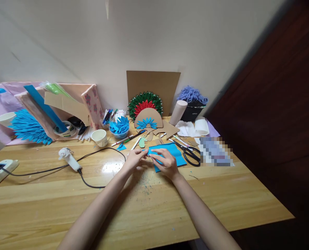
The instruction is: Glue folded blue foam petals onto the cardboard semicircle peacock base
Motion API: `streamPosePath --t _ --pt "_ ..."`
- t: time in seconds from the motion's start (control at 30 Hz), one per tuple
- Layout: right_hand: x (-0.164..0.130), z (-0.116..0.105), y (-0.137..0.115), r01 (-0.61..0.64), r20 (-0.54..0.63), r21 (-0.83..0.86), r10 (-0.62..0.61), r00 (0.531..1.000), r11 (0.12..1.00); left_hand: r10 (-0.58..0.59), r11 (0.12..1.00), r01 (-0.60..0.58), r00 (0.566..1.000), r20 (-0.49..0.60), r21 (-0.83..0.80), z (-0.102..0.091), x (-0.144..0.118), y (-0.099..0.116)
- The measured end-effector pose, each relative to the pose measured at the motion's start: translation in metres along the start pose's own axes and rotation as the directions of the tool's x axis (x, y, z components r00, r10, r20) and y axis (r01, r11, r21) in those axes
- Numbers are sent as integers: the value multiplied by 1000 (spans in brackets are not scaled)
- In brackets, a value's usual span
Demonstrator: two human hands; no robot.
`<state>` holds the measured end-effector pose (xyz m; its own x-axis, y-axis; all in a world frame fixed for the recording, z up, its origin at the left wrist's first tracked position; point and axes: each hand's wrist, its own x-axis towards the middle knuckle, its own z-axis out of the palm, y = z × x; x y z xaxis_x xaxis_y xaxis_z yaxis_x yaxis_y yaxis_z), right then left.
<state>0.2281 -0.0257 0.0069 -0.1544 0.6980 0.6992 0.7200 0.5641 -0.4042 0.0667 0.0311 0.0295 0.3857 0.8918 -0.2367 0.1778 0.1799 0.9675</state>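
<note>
My left hand [134,160] and my right hand [166,162] meet above the table, fingertips pinched close together. Between them is a small blue piece [147,151] that looks like felt or cloth, mostly covered by the fingers. Partly under my right hand lies a larger folded blue sheet [177,155]. Black-handled scissors [193,157] rest at its right edge. Beyond the hands are a green bird-shaped cutout [143,142] and a cardboard half-disc [149,116] with blue petals fanned along its lower edge.
A white glue gun [70,160] lies on the left, its black cord looping toward my left forearm. Behind stand a bowl of blue scraps [119,129], a paper cup [99,137] and a cardboard panel [154,83] with green and red petals before it. Markers and cardboard offcuts are scattered around.
</note>
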Motion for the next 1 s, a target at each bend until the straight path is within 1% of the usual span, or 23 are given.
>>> streamPosePath --t 0.03,0.07,0.13,0.17,0.23,0.3,0.37,0.4,0.47,0.63,0.73,0.87,0.93,1.0 --pt "0 0 -1 -23 -13 17 24 1000 1000 11 1000 -11 1000 -19 13 0 1 -1" --pt "1 -1 -1 -70 -36 51 72 997 996 27 999 -26 999 -31 28 -1 2 -2" --pt "2 0 -2 -219 -72 171 234 969 961 66 996 -64 997 -27 62 0 3 -3" --pt "3 2 -2 -304 -61 246 327 943 920 85 993 -83 996 -16 79 2 3 -4" --pt "4 5 1 -450 21 391 481 877 803 105 989 -105 994 11 107 5 2 -5" --pt "4 9 6 -542 130 493 559 819 680 93 987 -96 995 32 129 8 1 -4" --pt "4 12 10 -584 193 549 589 785 598 79 985 -83 996 37 151 11 -1 -3" --pt "3 13 12 -592 206 565 597 776 575 77 983 -83 996 40 162 13 -2 -2" --pt "3 14 13 -597 210 577 606 767 557 83 979 -92 995 53 182 13 -3 0" --pt "3 14 11 -595 184 568 617 765 569 83 977 -97 993 78 190 10 -2 -2" --pt "2 15 10 -593 173 553 616 769 585 64 980 -84 991 113 182 8 -1 -4" --pt "2 16 9 -583 193 560 592 782 588 41 991 -62 984 172 118 9 0 -7" --pt "3 15 9 -585 208 560 584 785 586 47 995 -61 983 178 74 10 1 -8" --pt "3 14 8 -578 205 553 575 792 600 59 995 -71 986 159 72 11 2 -9"
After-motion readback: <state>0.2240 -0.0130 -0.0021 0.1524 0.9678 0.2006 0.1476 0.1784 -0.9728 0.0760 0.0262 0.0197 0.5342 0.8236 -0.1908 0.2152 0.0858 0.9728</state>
